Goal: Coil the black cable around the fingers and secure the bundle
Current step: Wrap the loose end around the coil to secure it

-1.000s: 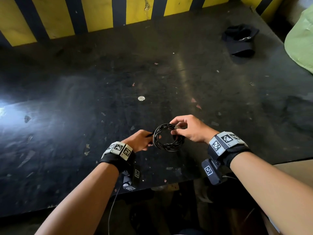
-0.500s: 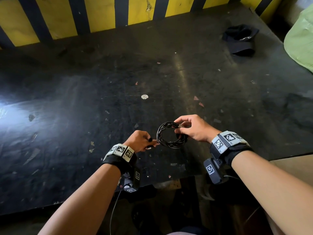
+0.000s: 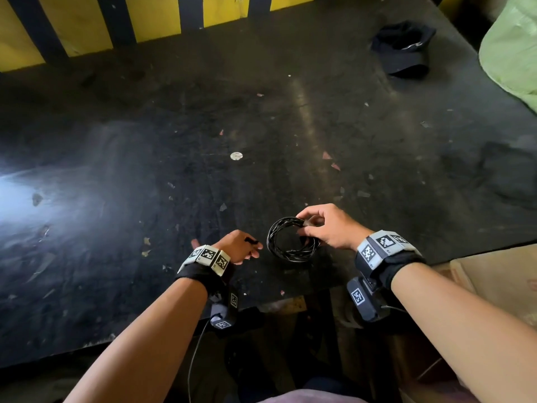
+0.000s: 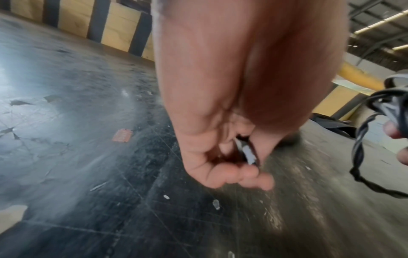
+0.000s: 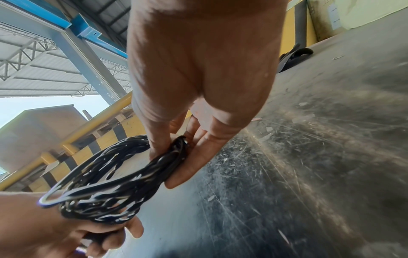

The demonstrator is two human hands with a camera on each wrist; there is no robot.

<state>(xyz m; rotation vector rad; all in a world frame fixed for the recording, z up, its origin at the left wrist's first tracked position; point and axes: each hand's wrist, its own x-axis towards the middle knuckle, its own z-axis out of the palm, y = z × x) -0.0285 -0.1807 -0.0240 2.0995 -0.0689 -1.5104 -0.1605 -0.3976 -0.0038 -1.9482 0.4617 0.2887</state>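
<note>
The black cable (image 3: 292,253) is wound into a small round coil held just above the dark table (image 3: 145,199). My right hand (image 3: 308,226) pinches the coil's right side between thumb and fingers; the right wrist view shows the strands (image 5: 110,188) bunched in that pinch (image 5: 174,157). My left hand (image 3: 247,247) sits a short gap left of the coil, not touching it. Its curled fingers (image 4: 243,171) hold a small black piece (image 4: 247,153). Whether that piece joins the coil I cannot tell.
A black cap (image 3: 402,49) lies at the far right of the table, beside a pale green sack (image 3: 514,48). A yellow and black striped barrier (image 3: 162,16) runs along the back. The table's front edge is just under my wrists, with a cardboard box (image 3: 494,274) lower right.
My left hand has let go of the coil's left side and drawn back to the left with the small black piece. The right hand keeps its pinch on the coil.
</note>
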